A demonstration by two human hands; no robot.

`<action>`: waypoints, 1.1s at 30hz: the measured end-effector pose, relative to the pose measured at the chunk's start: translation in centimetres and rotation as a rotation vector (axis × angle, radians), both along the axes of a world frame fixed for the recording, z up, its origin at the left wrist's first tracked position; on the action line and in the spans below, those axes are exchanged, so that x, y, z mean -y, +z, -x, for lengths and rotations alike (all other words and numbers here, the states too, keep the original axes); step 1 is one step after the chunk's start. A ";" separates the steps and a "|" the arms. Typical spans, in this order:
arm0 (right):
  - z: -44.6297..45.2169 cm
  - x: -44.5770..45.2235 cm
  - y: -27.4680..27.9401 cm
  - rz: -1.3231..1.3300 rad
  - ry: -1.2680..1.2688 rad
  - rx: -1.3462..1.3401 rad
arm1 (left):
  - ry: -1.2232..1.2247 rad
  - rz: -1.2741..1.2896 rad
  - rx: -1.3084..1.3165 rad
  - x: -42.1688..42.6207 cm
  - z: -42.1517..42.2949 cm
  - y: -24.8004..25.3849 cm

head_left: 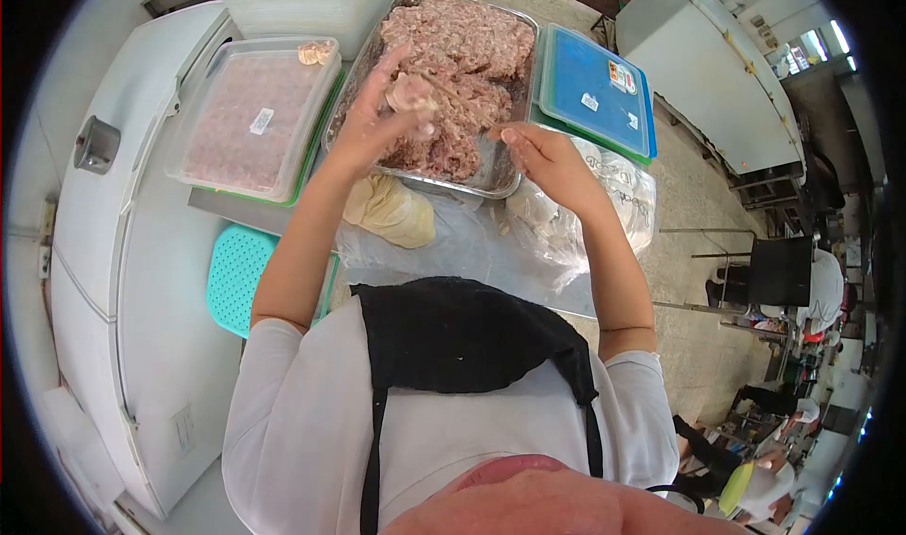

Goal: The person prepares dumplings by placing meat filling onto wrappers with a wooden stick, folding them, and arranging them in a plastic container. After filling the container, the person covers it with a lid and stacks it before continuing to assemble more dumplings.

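My left hand point(366, 125) is over the left side of a metal tray point(491, 188) of ground meat point(462, 40). In its curled fingers lies a pale dumpling wrapper point(411, 96), with a little meat that I cannot make out clearly. My right hand point(547, 158), at the tray's near right corner, pinches the end of a thin brown stick-like spreader point(462, 101). The spreader's far tip reaches to the wrapper. Just below the tray, a stack of pale round wrappers point(389, 211) is nearest to my left forearm.
Plastic packs of wrappers point(618, 191) lie right of the tray. A blue-lidded container point(595, 91) stands behind them. At the left are a clear lidded box point(255, 120) and a turquoise perforated basket point(241, 275). Other people point(826, 290) are far right.
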State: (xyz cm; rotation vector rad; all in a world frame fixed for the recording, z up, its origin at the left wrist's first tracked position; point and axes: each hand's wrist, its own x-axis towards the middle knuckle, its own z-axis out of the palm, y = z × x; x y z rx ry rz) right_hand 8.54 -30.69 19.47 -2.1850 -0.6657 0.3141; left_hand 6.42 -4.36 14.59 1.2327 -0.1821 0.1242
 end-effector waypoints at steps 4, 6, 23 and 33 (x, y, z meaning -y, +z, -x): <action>1.0 0.9 1.6 0.037 0.135 -0.050 | 0.031 -0.497 0.278 0.1 0.3 1.1; 1.4 0.8 0.6 -0.005 0.176 0.049 | -0.110 -0.634 0.258 -1.0 -0.1 1.4; -2.9 -1.1 -11.8 0.496 0.037 0.440 | 0.102 -0.925 -0.060 -4.6 -1.4 -7.4; 3.6 -4.3 -1.3 -0.095 -0.010 0.055 | -0.108 -0.820 0.357 -7.2 0.0 1.8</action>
